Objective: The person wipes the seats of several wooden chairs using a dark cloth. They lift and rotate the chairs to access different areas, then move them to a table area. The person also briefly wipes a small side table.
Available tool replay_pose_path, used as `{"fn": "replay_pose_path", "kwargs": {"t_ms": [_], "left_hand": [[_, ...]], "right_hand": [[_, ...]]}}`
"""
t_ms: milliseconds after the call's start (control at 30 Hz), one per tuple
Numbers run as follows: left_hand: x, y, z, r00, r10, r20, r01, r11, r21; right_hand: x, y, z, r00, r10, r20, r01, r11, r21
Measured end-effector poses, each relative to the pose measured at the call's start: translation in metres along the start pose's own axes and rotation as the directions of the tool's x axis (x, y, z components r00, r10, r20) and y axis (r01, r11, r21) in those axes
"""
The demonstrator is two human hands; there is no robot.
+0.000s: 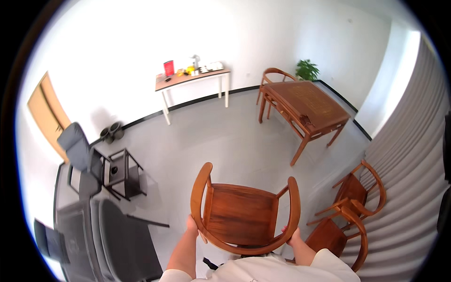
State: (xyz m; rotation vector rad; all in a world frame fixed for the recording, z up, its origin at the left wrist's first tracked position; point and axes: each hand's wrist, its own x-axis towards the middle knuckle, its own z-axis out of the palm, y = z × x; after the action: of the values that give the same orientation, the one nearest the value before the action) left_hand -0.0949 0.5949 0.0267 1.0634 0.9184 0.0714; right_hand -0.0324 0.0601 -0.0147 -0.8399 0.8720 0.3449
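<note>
Directly in front of my body is a wooden armchair (243, 213) with a flat reddish-brown seat and a curved rail that runs round into two armrests. My left hand (194, 225) grips the rail on its left side, thumb outside and fingers underneath. On the other side my right hand (293, 235) is wrapped round the same rail, with fingertips showing on its inner edge. The seat faces away from me. The chair's legs are hidden under the seat, so I cannot tell whether they touch the floor.
At the right, two similar wooden chairs (352, 192) (326, 237) stand by a grey curtain (398, 197). Farther off is a carved wooden table (292, 93) with another chair (266, 79) behind it. Dark padded chairs (125, 243) and a black side table (132, 176) stand at left.
</note>
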Motion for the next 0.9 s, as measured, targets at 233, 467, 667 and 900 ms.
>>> {"fn": "replay_pose_path", "kwargs": {"t_ms": [233,467,667,900], "left_hand": [[0.114,0.105,0.146,0.984,-0.156,0.086,0.131,0.960,0.247],[0.235,0.209,0.242,0.961,-0.232,0.147,0.171,0.925,0.340],[0.358,0.254,0.288,0.951,-0.304,0.063,0.257,0.885,0.389],[0.492,0.336,0.407,0.950,-0.273,0.153,0.182,0.879,0.440]], "right_hand": [[0.086,-0.039,0.070,0.993,-0.028,-0.113,0.049,0.982,0.184],[0.164,-0.090,0.185,0.985,-0.009,-0.171,0.050,0.970,0.239],[0.227,-0.143,0.284,0.981,-0.057,-0.186,0.090,0.981,0.173],[0.293,-0.208,0.391,0.938,-0.223,-0.265,0.293,0.919,0.263]]}}
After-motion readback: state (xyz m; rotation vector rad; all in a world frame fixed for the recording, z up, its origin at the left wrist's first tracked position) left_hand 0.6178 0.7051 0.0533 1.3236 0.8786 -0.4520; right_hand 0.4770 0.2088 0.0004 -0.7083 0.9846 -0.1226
